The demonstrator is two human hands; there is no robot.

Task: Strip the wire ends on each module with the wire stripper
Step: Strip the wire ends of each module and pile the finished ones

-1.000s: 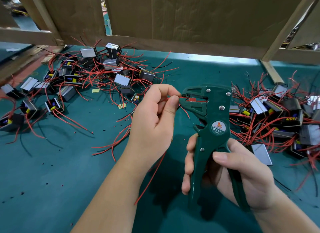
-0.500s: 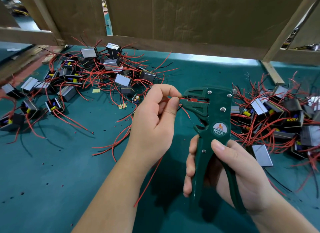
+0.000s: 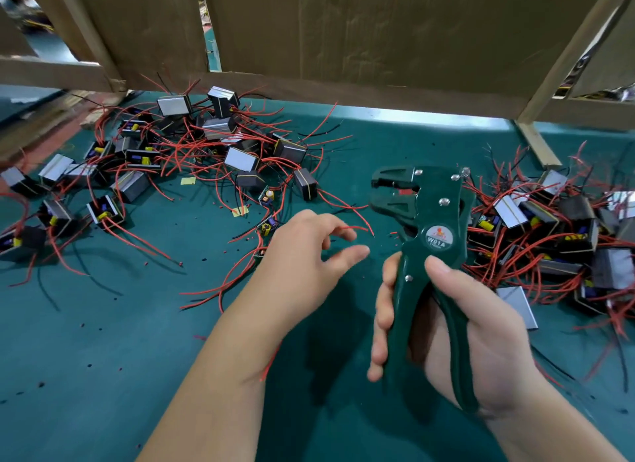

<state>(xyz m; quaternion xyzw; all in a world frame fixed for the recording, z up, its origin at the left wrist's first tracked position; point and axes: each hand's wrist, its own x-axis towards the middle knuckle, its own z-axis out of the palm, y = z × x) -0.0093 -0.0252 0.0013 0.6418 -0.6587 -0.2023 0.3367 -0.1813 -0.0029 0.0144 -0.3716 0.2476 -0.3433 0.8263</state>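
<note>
Since half a second ago: red wire is out of wire stripper mouth, tip free, just off stripper head at 8 o'clock. Left hand has dropped toward 7 o'clock, pinch undone, thumb spread from index. Wire lies by fingertips, hold unclear through blur. Right hand grip unchanged, fingers wrapped round both handles, stripper upright at centre-right. Left module pile at 10 o'clock and right module pile at 3 o'clock sit unmoved on green table.
</note>
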